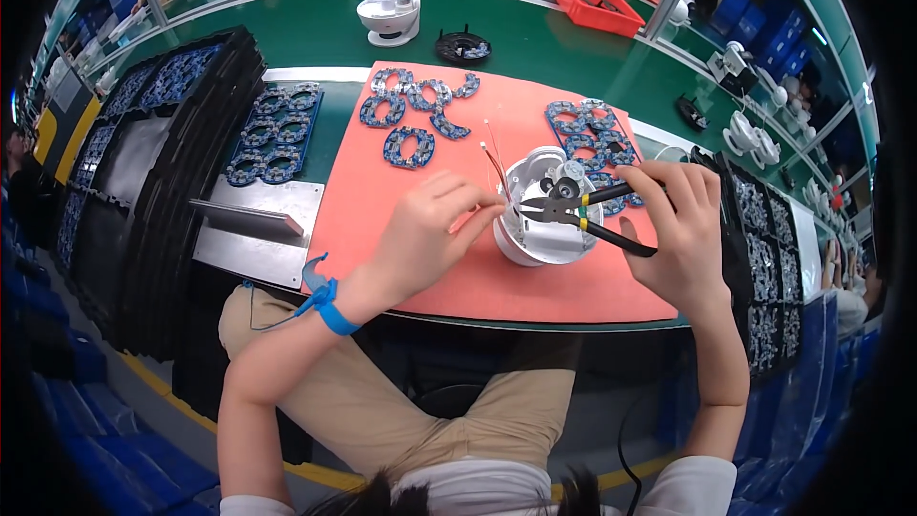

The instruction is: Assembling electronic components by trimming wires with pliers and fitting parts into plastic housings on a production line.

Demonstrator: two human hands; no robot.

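Observation:
My right hand (680,234) grips diagonal cutters (607,193) with black and yellow handles, spread apart. Their parted jaws point left over a white round housing (531,250) on the pink mat. Inside the housing are dark round parts and a white inner piece. My left hand (435,222) has thumb and forefinger pinched together at the housing's left rim, close to the jaw tips. What lies in that pinch is too small to make out. Thin red and white wires (494,161) stick up from the housing just beyond these fingertips. A blue wrist strap (330,310) circles my left wrist.
Blue ring-shaped circuit boards (409,147) lie on the pink mat (435,279), with more panels (275,134) left and right. Stacked black trays (177,201) flank the bench. Behind stand a white device (390,19), a black round part (463,46) and a red bin (598,10).

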